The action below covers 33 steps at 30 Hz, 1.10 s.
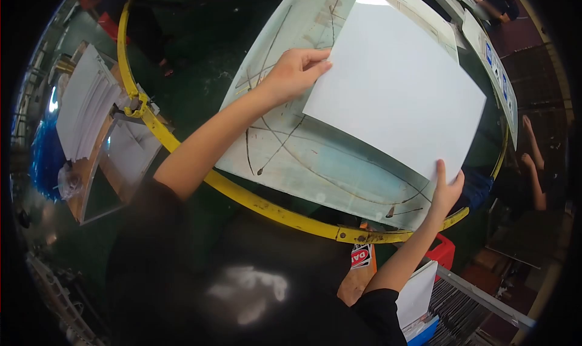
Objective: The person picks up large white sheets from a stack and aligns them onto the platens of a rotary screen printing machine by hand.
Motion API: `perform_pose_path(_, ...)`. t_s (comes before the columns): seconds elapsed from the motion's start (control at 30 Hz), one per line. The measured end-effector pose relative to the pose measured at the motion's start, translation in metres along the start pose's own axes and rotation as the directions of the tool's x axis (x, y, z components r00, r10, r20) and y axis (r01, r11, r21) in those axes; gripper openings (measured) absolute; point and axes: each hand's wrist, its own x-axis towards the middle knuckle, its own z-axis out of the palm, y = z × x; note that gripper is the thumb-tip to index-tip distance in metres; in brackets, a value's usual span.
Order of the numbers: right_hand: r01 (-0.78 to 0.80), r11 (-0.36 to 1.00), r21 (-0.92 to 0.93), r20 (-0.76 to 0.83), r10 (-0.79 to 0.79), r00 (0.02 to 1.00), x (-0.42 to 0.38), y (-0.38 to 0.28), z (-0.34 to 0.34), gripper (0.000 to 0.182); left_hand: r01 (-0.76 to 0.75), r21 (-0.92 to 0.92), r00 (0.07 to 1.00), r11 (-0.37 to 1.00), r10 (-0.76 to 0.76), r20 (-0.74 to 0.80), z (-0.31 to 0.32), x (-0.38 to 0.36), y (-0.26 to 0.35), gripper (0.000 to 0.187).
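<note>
A blank white sheet [400,85] is held up by both hands over a pale, stained board [285,158] marked with dark curved lines. My left hand [298,72] pinches the sheet's left edge between thumb and fingers. At the lower right corner, my right hand [447,191] grips the sheet, its thumb and fingers around the edge. The sheet is tilted and hides much of the board, whose near and left parts show.
A yellow metal rail [267,209] curves round the board. To the left, a stack of white sheets [88,103] rests near a wooden-edged table. Printed panels [494,67] stand at the right, with other people beyond. A wire rack [479,303] is at the lower right.
</note>
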Motion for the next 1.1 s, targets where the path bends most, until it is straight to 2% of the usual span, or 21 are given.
perform_pose_path(0.03, 0.049, 0.997, -0.057, -0.051, -0.052, 0.997, -0.001, -0.004, 0.008, 0.063, -0.041, 0.158, 0.999, 0.987, 0.039, 0.018, -0.006, 0.004, -0.005, 0.036)
perform_pose_path(0.07, 0.027, 0.999, -0.036, 0.001, -0.027, 1.000, -0.002, -0.011, 0.013, 0.068, -0.150, 0.378, 0.989, 0.913, 0.139, 0.058, -0.015, 0.009, -0.014, 0.039)
perform_pose_path(0.13, 0.057, 0.991, -0.123, 0.052, -0.051, 0.997, -0.004, -0.013, 0.023, 0.070, -0.340, 0.731, 0.935, 0.591, 0.295, 0.197, -0.029, 0.015, -0.024, 0.046)
perform_pose_path(0.23, 0.039, 0.980, -0.194, 0.073, -0.025, 0.997, -0.010, -0.019, 0.033, 0.074, -0.238, 0.861, 0.970, 0.450, 0.148, 0.191, -0.037, 0.009, -0.027, 0.063)
perform_pose_path(0.33, 0.027, 0.960, -0.278, 0.037, -0.017, 0.999, -0.020, -0.029, 0.038, 0.078, -0.317, 0.886, 0.943, 0.338, 0.209, 0.258, -0.040, 0.007, -0.040, 0.081)
perform_pose_path(0.43, 0.017, 0.955, -0.298, 0.003, -0.017, 1.000, -0.022, -0.030, 0.040, 0.077, -0.297, 0.906, 0.953, 0.302, 0.153, 0.261, -0.040, 0.005, -0.043, 0.090)
perform_pose_path(0.63, 0.020, 0.962, -0.271, 0.034, -0.011, 0.999, -0.015, -0.021, 0.041, 0.077, -0.296, 0.898, 0.951, 0.325, 0.187, 0.246, -0.039, 0.004, -0.048, 0.089)
perform_pose_path(0.93, 0.039, 0.957, -0.286, 0.028, -0.032, 0.999, -0.013, -0.015, 0.044, 0.076, -0.216, 0.927, 0.965, 0.308, 0.210, 0.155, -0.030, -0.001, -0.054, 0.088)
perform_pose_path(1.1, 0.029, 0.959, -0.282, 0.033, -0.020, 0.999, -0.011, -0.011, 0.046, 0.076, -0.086, 0.959, 0.987, 0.269, 0.156, 0.045, -0.019, -0.010, -0.039, 0.079)
